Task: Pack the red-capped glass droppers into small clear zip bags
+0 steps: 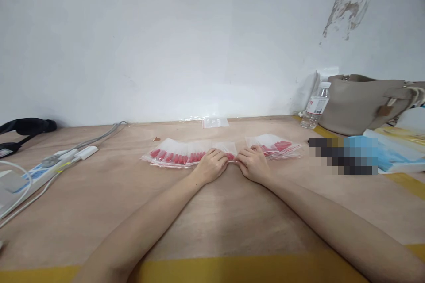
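My left hand (210,166) and my right hand (254,163) lie close together on the wooden table (99,199), fingers curled. Between them they pinch the edge of a small clear zip bag holding red pieces (230,156). A row of overlapping clear bags with red pieces (179,154) stretches to the left of my left hand. A second pile of such bags (275,146) lies just beyond and right of my right hand. One lone clear bag (215,122) sits near the wall.
A white power strip with cables (49,163) lies at the left, a black object (26,126) behind it. At the right stand a water bottle (316,107), a grey handbag (361,101) and blue papers (395,154). Yellow tape (232,269) edges the table front.
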`<action>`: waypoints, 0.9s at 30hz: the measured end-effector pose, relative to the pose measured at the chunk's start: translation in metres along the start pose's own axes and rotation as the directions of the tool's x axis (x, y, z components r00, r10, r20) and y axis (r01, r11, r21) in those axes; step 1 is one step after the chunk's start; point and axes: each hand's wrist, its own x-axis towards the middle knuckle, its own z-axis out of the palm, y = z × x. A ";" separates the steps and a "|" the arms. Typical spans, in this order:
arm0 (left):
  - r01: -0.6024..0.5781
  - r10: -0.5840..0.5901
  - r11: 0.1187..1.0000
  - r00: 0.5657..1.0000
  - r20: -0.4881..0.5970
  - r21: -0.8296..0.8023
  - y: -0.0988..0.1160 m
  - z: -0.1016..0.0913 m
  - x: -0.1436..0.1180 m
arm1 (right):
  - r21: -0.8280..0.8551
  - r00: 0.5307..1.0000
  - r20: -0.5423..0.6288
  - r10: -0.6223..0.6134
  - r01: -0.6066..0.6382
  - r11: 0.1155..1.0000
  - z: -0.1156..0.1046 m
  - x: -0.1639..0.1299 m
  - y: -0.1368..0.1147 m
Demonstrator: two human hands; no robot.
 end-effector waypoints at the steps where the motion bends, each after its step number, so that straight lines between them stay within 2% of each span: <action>1: 0.003 -0.003 1.000 1.000 -0.003 0.005 -0.001 -0.002 -0.002 | -0.002 1.000 0.001 0.006 -0.006 1.000 -0.001 -0.001 0.002; 6: 0.036 -0.036 0.999 0.999 -0.018 0.023 -0.006 -0.008 -0.013 | 0.002 1.000 -0.007 0.026 -0.026 1.000 -0.006 -0.007 0.014; 11: 0.086 -0.086 0.996 0.996 -0.032 0.019 -0.008 -0.009 -0.016 | 0.007 1.000 0.002 -0.004 0.004 1.000 -0.008 -0.007 0.017; 15: 0.122 -0.122 0.992 0.992 -0.028 -0.008 -0.006 -0.012 -0.013 | 0.021 0.995 0.095 -0.030 0.028 0.999 -0.016 -0.009 0.019; 17: 0.142 -0.142 0.989 0.990 -0.020 -0.030 -0.005 -0.011 -0.010 | -0.031 0.990 0.136 0.027 -0.023 0.999 -0.022 -0.012 0.023; 19: 0.175 -0.176 0.983 0.984 -0.011 -0.056 -0.006 -0.007 -0.006 | -0.126 0.977 0.152 0.151 -0.132 0.983 -0.027 -0.015 0.027; 22: 0.265 -0.268 0.959 0.963 -0.013 -0.100 -0.010 0.002 0.004 | -0.235 0.931 0.204 0.302 -0.253 0.939 -0.029 -0.018 0.033; 24: 0.331 -0.337 0.934 0.941 -0.023 -0.138 -0.017 0.006 0.011 | -0.241 0.913 0.260 0.313 -0.253 0.937 -0.028 -0.019 0.034; 27: 0.384 -0.397 0.902 0.917 -0.027 -0.198 -0.030 -0.001 0.015 | -0.211 0.924 0.281 0.260 -0.204 0.956 -0.025 -0.020 0.035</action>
